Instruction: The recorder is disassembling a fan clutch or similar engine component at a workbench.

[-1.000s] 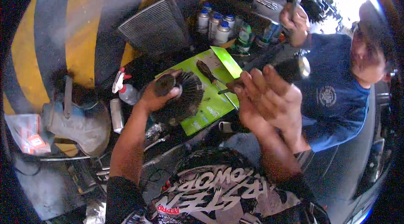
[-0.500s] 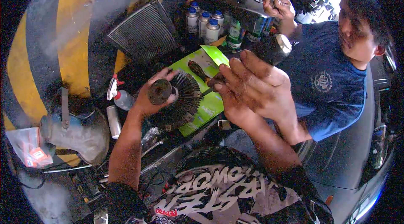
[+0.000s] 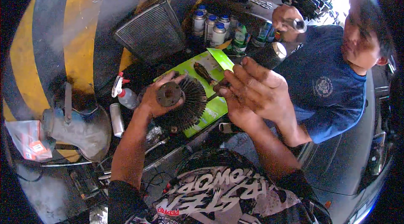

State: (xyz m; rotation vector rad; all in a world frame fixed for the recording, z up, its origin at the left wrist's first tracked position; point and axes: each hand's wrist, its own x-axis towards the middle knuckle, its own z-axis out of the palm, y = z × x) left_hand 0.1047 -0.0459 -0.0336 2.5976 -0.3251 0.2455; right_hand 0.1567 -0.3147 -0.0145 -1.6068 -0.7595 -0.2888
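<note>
My left hand (image 3: pixel 151 102) is wrapped around the hub of a round, finned metal fan clutch (image 3: pixel 191 108), whose flange (image 3: pixel 165 94) faces up. Closed fingers of my right hand (image 3: pixel 240 113) pinch a thin dark metal rod (image 3: pixel 213 97), its tip at the clutch's finned edge. A co-worker's hand (image 3: pixel 265 87) reaches over mine and partly hides it. The co-worker's other hand (image 3: pixel 287 18) grips a metal tool seen end-on, its kind unclear. Under the clutch lies a bright green sheet (image 3: pixel 206 121), with a dark-handled screwdriver (image 3: pixel 203 72) on it.
Several blue-capped bottles (image 3: pixel 217 33) stand behind, beside a radiator-like finned core (image 3: pixel 149 30). To the left are a spray bottle (image 3: pixel 126 97), a silver can (image 3: pixel 116 119), a dirty metal housing (image 3: pixel 80 133) and a plastic bag (image 3: pixel 31 142). A co-worker (image 3: pixel 332 85) stands at right.
The co-worker's raised hand has swung its tool down, from upright to pointing end-on. The whole view has shifted slightly. My hands keep their grips on the fan clutch and rod.
</note>
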